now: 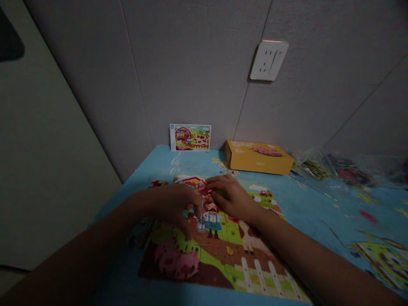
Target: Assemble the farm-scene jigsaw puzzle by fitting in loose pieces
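Observation:
A farm-scene jigsaw puzzle (219,255) lies flat on the blue table (318,212), showing a pink pig, a farmer, a cow and a white fence. My left hand (175,204) rests on the puzzle's upper left part with its fingers curled down onto the pieces. My right hand (229,195) lies just beside it on the upper middle, fingers bent and pressing near the red barn. The fingertips of both hands meet around one spot above the farmer. Whether a loose piece is under them is hidden.
A small reference picture card (190,137) leans against the grey wall. A yellow puzzle box (258,157) lies at the back of the table. Clear plastic bags with pieces (331,170) sit at the right. A wall socket (268,60) is above.

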`<state>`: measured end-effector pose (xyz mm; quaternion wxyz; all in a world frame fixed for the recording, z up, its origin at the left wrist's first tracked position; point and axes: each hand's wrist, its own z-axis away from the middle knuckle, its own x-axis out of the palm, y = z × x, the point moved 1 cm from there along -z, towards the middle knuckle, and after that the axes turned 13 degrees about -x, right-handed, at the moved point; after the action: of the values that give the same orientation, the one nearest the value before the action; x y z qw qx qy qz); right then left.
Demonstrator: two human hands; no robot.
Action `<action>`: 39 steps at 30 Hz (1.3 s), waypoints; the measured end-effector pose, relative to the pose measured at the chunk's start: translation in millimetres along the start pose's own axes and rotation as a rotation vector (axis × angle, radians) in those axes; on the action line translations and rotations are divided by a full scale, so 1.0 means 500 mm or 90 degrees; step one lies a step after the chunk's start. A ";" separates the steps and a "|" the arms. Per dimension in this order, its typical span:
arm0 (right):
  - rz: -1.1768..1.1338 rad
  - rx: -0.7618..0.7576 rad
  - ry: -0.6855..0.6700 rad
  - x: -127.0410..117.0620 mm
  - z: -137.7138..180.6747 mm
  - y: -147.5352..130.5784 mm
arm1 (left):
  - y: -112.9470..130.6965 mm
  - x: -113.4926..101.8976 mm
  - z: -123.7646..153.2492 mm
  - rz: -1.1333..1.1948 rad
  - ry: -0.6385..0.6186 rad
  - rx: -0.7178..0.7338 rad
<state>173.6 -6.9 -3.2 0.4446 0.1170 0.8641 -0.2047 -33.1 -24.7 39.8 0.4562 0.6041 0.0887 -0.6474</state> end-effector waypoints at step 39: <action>-0.007 -0.001 -0.010 -0.003 -0.003 -0.001 | 0.028 -0.007 0.018 -0.073 -0.035 -0.079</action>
<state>173.5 -6.9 -0.9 0.4506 0.1104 0.8612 -0.2077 -30.2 -37.4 51.3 0.4573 0.5503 0.1505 -0.6822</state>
